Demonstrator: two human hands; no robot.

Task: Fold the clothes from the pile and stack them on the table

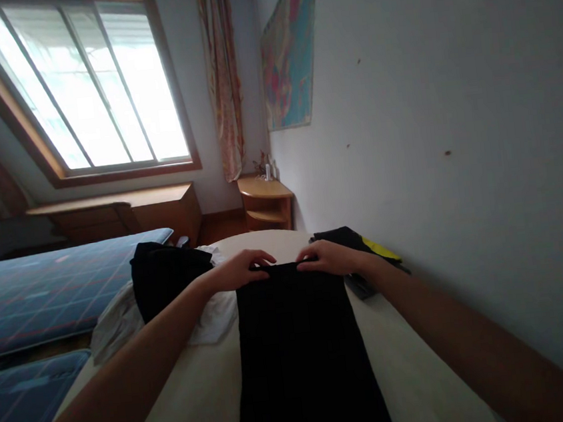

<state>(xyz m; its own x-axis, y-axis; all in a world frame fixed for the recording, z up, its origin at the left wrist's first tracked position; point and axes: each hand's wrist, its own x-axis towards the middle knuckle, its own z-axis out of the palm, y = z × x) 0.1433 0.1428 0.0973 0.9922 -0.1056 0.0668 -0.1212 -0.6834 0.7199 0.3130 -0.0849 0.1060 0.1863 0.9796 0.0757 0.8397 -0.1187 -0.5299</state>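
A long black garment [304, 356] lies flat on the cream-coloured table surface [418, 364], running from its far part towards me. It is too dark to make out seams, so its exact kind is unclear. My left hand [247, 268] pinches the far edge near its left corner, thumb below and fingers above. At the right corner of that same edge, my right hand [321, 258] grips the cloth in the same way. Between the two hands, a short stretch of the edge shows.
Left of the garment is a heap of black cloth [165, 277] and white cloth [217, 318]. Dark folded cloth with a yellow patch [381, 249] lies by the right wall. Blue checked mattresses [58, 288] are at left; a corner shelf [265, 189] stands beyond.
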